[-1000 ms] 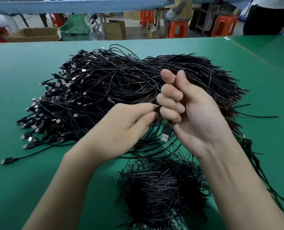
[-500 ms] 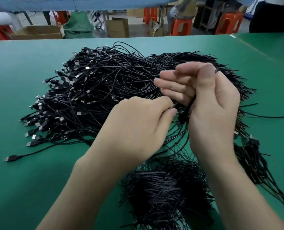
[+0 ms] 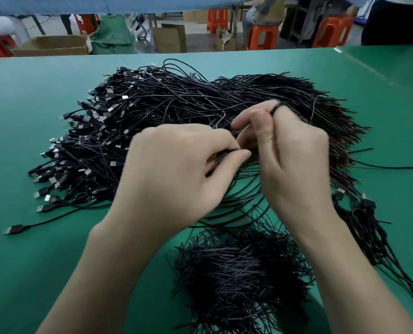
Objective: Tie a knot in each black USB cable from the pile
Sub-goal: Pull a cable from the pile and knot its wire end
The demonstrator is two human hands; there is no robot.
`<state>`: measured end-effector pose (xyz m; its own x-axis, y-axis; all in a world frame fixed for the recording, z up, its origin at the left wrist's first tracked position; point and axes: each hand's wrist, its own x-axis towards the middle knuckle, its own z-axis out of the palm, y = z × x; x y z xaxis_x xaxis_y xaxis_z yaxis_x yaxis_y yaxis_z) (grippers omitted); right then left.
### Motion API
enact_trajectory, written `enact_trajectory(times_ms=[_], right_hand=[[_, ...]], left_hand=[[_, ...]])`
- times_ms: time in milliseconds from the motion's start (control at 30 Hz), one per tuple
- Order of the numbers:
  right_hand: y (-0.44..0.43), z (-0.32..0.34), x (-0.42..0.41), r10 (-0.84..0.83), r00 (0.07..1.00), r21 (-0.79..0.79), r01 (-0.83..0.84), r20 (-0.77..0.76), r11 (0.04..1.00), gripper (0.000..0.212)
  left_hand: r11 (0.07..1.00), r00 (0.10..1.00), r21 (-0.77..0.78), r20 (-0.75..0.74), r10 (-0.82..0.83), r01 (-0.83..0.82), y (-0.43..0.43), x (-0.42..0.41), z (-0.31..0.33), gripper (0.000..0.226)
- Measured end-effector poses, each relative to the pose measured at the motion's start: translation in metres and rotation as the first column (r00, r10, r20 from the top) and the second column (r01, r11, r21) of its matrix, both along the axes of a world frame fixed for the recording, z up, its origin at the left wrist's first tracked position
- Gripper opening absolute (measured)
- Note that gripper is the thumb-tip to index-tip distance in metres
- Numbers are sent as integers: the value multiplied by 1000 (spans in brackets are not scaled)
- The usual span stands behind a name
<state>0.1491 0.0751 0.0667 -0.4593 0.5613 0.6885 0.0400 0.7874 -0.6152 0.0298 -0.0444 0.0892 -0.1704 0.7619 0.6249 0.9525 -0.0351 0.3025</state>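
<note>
A big pile of black USB cables (image 3: 167,116) covers the middle of the green table (image 3: 32,273), plugs fanned out to the left. Both hands work one black cable (image 3: 276,106) above the pile's near side. My right hand (image 3: 294,162) has that cable looped round its index fingertip. My left hand (image 3: 176,172) pinches the cable's other part between thumb and curled fingers, right beside the right hand. The cable's plug is hidden behind the hands.
A dense heap of short black cable ends (image 3: 239,280) lies close below my wrists. A smaller bundle of cables (image 3: 369,225) trails off to the right. Beyond the table's far edge stand orange stools (image 3: 263,37) and cardboard boxes (image 3: 53,45).
My right hand turned from palm-up to back-up and dropped toward the pile. The cable now loops round its index finger. My left hand moved up and right to meet it.
</note>
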Motion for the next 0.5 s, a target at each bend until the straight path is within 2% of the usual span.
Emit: enact_trajectory(times_ms=[100,167,233,300,367,433,500], right_hand=[[-4,-2,-4,46,986,-7,-46,159,999,41],[-4,-3,-4,169,966,-154,-140,194,978,48],[-4,-3,-3,371,913,-356,-295,169,887,54],[-4,-3,0,586,803,-549,-443,107,708,59],[-4,0,3,770,638,-686,-574,-32,447,55],[-8,4,5,853,471,-716,-673,-222,185,42],[-13,6,8,856,342,-681,-732,-386,-14,34]], left_hand=[[996,995,63,71,-64,59,-6,-6,4,19],[995,994,71,81,-80,74,-7,-13,4,20],[998,992,43,111,-58,54,-6,-23,3,31],[999,987,7,155,-49,49,-5,-35,-2,42],[995,965,1,245,-93,96,-4,-43,-3,43],[988,917,51,368,-153,145,-2,-46,-5,38],[971,891,150,392,-230,184,1,-36,-4,31]])
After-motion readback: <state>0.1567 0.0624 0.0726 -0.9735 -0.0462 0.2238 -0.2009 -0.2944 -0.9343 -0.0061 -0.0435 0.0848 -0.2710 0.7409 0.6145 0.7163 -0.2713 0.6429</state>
